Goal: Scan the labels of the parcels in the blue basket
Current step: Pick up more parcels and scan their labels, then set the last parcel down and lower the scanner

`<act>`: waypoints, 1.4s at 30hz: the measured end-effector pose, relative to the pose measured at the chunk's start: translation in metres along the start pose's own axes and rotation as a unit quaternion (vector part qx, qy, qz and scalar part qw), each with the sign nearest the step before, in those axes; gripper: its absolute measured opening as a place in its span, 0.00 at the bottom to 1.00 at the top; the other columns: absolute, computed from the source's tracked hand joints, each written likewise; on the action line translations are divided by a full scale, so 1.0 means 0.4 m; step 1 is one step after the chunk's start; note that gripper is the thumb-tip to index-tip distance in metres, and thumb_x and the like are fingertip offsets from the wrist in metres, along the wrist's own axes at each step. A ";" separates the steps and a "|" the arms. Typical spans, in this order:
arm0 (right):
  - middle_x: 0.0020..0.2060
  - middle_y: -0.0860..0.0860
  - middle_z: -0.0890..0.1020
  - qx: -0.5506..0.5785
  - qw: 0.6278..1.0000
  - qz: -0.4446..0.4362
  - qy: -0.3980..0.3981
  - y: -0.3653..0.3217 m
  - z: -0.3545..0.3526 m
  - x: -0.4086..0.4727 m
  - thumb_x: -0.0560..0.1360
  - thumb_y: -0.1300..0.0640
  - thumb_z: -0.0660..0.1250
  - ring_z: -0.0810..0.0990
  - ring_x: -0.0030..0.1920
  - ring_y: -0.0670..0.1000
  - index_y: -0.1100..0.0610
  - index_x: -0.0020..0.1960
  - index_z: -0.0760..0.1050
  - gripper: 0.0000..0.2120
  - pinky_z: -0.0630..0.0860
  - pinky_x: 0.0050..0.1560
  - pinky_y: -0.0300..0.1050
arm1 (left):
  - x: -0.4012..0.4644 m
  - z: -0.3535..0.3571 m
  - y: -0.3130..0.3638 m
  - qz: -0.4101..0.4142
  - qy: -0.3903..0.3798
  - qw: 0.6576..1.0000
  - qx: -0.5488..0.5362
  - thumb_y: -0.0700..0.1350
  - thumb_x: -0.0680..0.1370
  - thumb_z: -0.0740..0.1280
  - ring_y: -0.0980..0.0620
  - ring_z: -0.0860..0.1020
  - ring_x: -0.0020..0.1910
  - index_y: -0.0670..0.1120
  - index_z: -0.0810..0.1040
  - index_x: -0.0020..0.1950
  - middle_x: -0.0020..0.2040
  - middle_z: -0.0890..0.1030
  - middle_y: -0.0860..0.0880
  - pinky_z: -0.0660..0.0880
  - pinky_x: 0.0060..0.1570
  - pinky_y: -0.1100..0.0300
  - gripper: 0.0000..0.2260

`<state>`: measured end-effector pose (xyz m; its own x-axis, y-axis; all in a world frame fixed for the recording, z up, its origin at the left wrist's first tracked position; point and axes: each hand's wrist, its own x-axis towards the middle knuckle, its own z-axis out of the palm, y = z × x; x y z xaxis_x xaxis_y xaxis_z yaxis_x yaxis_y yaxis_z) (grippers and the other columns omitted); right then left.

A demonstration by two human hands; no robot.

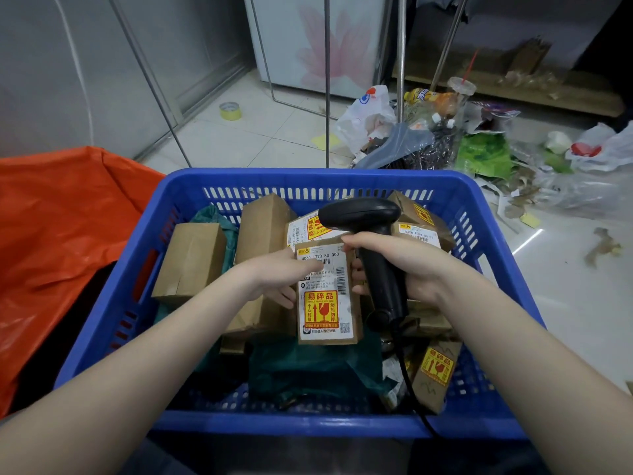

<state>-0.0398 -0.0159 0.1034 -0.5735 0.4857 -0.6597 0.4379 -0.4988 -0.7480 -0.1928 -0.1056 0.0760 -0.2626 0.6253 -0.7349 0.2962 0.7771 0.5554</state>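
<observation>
A blue slotted plastic basket (113, 303) sits in front of me, holding several brown cardboard parcels and dark green bags. My left hand (274, 279) grips a small brown parcel (329, 299) by its left edge, label face up, with a white shipping label and a yellow-red fragile sticker. My right hand (404, 265) is wrapped around the handle of a black barcode scanner (363, 217). The scanner's head is above the parcel's top edge and its cable runs down over the basket's near rim. My right fingertips touch the parcel's right side.
An orange plastic bag (65, 217) lies left of the basket. Rubbish, plastic bags and a cup (460, 87) litter the tiled floor at the back right. A yellow tape roll (230, 110) lies on the floor behind. Metal rack legs (327, 80) stand behind the basket.
</observation>
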 end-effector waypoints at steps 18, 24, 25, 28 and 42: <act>0.46 0.58 0.82 0.013 0.997 -0.068 0.026 -0.032 -0.002 -0.023 0.73 0.53 0.70 0.81 0.30 0.51 0.56 0.52 0.78 0.10 0.78 0.28 0.39 | -0.053 -0.053 0.057 0.167 0.030 0.985 -0.038 0.61 0.71 0.70 0.51 0.72 0.66 0.55 0.58 0.76 0.71 0.70 0.51 0.71 0.65 0.51 0.38; 0.39 0.56 0.83 -0.012 0.992 -0.122 -0.009 -0.073 -0.021 -0.056 0.74 0.54 0.69 0.78 0.24 0.49 0.59 0.52 0.80 0.11 0.74 0.26 0.39 | -0.110 -0.084 0.099 0.305 0.140 0.936 -0.108 0.65 0.67 0.69 0.56 0.70 0.67 0.58 0.59 0.76 0.74 0.66 0.54 0.69 0.67 0.53 0.40; 0.39 0.56 0.83 -0.023 0.991 -0.127 -0.025 -0.078 -0.026 -0.063 0.73 0.54 0.70 0.77 0.24 0.49 0.61 0.53 0.80 0.12 0.74 0.26 0.40 | -0.117 -0.086 0.103 0.321 0.142 0.930 -0.111 0.65 0.67 0.69 0.58 0.71 0.66 0.59 0.60 0.75 0.74 0.67 0.54 0.70 0.65 0.56 0.38; 0.40 0.57 0.83 -0.051 0.985 -0.150 -0.071 -0.091 -0.033 -0.086 0.72 0.56 0.70 0.78 0.25 0.51 0.61 0.53 0.80 0.12 0.75 0.26 0.41 | -0.129 -0.086 0.105 0.348 0.117 0.924 -0.101 0.64 0.68 0.69 0.63 0.74 0.61 0.62 0.64 0.72 0.69 0.72 0.55 0.72 0.58 0.64 0.33; 0.46 0.58 0.82 -0.069 0.973 -0.177 -0.128 -0.112 -0.037 -0.135 0.67 0.49 0.70 0.85 0.35 0.57 0.55 0.60 0.74 0.24 0.82 0.38 0.47 | -0.143 -0.060 0.128 0.426 0.174 0.879 -0.130 0.62 0.67 0.67 0.60 0.82 0.47 0.56 0.79 0.53 0.46 0.84 0.56 0.77 0.48 0.65 0.19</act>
<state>-0.0183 -0.0092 0.1717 -0.8517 0.4058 -0.3316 0.2597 -0.2226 -0.9397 -0.1847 -0.0998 0.1555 -0.3254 0.9369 0.1281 0.3142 -0.0207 0.9491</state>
